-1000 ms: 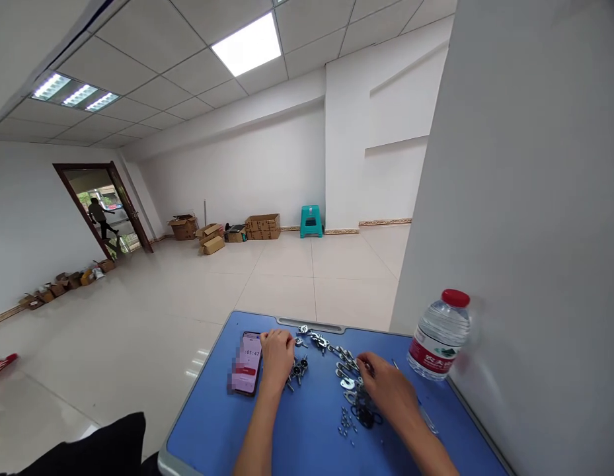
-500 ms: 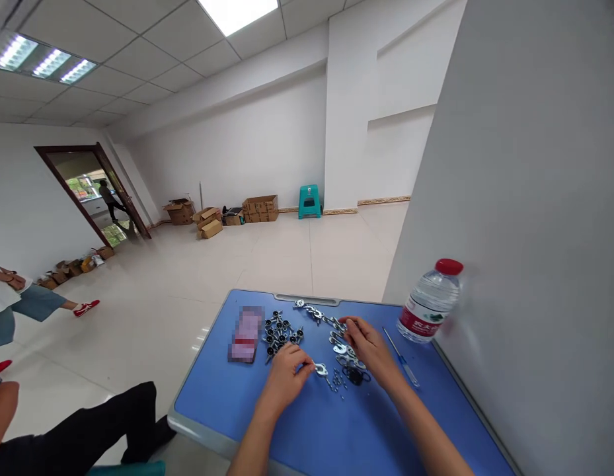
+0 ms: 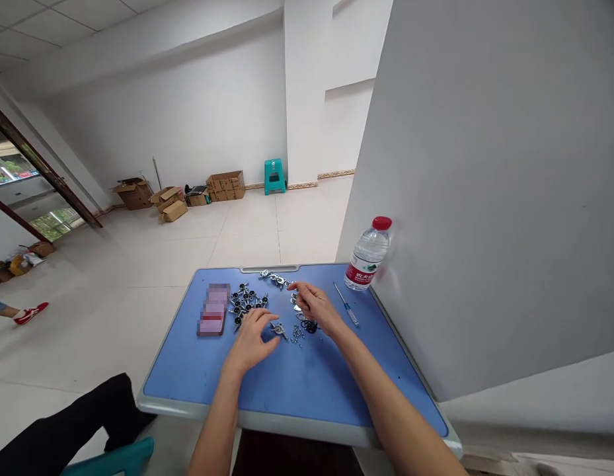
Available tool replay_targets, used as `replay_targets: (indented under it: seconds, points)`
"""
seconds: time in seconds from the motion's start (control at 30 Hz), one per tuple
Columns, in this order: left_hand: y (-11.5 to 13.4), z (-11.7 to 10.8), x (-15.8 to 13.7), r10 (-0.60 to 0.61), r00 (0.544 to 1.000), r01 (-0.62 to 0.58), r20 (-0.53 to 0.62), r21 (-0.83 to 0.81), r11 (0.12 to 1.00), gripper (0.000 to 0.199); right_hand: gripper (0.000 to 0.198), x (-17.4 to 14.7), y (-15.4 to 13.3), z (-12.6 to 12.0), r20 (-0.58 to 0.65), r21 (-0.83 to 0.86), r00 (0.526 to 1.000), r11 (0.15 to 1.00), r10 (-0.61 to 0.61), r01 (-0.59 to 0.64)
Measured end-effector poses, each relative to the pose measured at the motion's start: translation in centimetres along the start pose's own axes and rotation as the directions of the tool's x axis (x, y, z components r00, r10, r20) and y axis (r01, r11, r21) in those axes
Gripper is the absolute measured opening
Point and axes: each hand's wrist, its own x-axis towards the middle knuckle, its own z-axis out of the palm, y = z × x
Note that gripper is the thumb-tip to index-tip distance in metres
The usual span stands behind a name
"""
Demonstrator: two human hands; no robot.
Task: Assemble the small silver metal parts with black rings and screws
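Note:
My left hand (image 3: pixel 252 338) rests over the blue table with thumb and fingers apart. A small silver metal fitting (image 3: pixel 279 329) lies on the table between its thumb and fingertips, not gripped. Just left of these fingers is a cluster of metal pieces with round black heads (image 3: pixel 244 301). My right hand (image 3: pixel 314 305) has its fingers curled, thumb and index pinched, above a row of silver metal parts (image 3: pixel 275 280); what is in the pinch, if anything, is too small to make out. Tiny metal bits (image 3: pixel 297 334) and black rings (image 3: pixel 310 326) lie between the hands.
A screwdriver (image 3: pixel 347 305) lies on the table (image 3: pixel 307 383) at the right, near a red-capped water bottle (image 3: pixel 369 254) against the grey partition. A pixelated phone-like slab (image 3: pixel 214 311) lies at the left. Cardboard boxes and a green stool (image 3: pixel 274 177) stand by the wall.
My left hand has let go of the silver fitting, its fingers now spread. My right hand stays pinched near the metal parts. The view has turned right and tilted down.

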Motion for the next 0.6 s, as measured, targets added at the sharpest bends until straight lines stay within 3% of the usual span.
replay_targets:
  seconds: [0.07,0.17,0.43,0.6]
  points:
    - [-0.01,0.32,-0.06,0.055,0.996,-0.055,0.067,-0.006,0.998,0.046,0.045,-0.03,0.25,0.20,0.019,-0.004,1.000,1.000,0.020,-0.020]
    - [-0.02,0.72,-0.01,0.082,0.991,-0.082,0.108,-0.003,0.997,0.037,0.041,-0.01,0.65,0.54,0.059,0.001,0.998,1.000,0.013,-0.013]
    - [0.01,0.79,0.10,0.022,0.996,-0.024,0.089,0.015,1.000,0.013,0.025,-0.09,0.79,0.45,0.040,-0.337,0.973,0.913,-0.229,0.229]
    - [0.17,0.66,0.14,-0.005,0.996,0.006,0.094,-0.011,1.000,0.009,0.025,-0.58,0.51,0.78,0.156,-0.272,0.973,0.940,-0.170,0.208]
